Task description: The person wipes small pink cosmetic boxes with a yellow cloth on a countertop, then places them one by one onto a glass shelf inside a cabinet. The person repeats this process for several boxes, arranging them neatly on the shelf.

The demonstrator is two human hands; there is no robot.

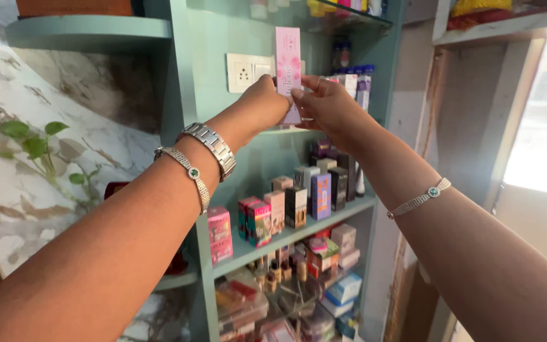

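Reaching up together, both hands meet at a tall pink carton (288,60) held upright in front of the teal shelving unit (185,82). The left hand (262,104) closes around the carton's lower part from the left, fingers curled on it, while the right hand (324,104) pinches the same lower part from the right with thumb and fingertips. Neither hand is loose; both are grasping the carton, and they sit about equally near it, one on each side.

The carton's long axis stands vertical, and most of its length rises above the fingers, so it lies upward from both grips. Its base is level with the edge of an upper shelf (283,131), though whether it rests on that shelf or hangs just in front of it cannot be told. Directly behind it on the back panel is a white wall socket (248,72), and just to the right stand white and blue tubes (356,85).

Lower down, a shelf carries small boxes (286,206) in pink, purple and black, well apart from the hands. A metal watch (213,149) and a bracelet circle the left wrist.
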